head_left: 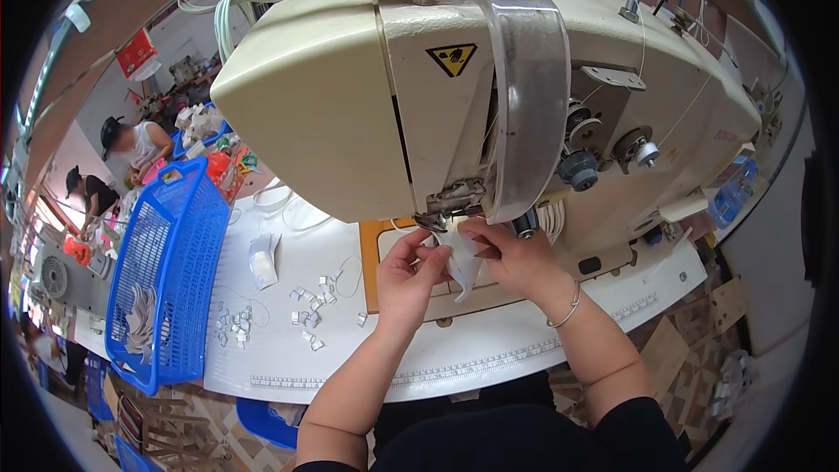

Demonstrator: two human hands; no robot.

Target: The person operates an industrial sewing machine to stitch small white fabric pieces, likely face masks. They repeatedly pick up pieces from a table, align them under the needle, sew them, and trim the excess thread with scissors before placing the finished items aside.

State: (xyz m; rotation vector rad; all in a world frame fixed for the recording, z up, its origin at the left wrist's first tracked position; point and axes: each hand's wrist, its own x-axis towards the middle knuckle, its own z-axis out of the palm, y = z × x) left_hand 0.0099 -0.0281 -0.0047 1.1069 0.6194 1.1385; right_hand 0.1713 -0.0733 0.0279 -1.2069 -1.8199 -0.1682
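A large cream sewing machine (350, 105) fills the upper middle of the view. Under its needle area lies a small white fabric piece (461, 264). My left hand (406, 275) pinches the piece's left edge, and my right hand (516, 258) presses on its right side, just below the presser foot (441, 218). A thin bracelet sits on my right wrist. The needle itself is hidden behind the machine head and my fingers.
A blue plastic basket (170, 271) with white pieces stands at the left on the white table (350, 358). Several small white clips (306, 306) lie scattered beside it. Two people work at the far left. Wooden floor shows lower right.
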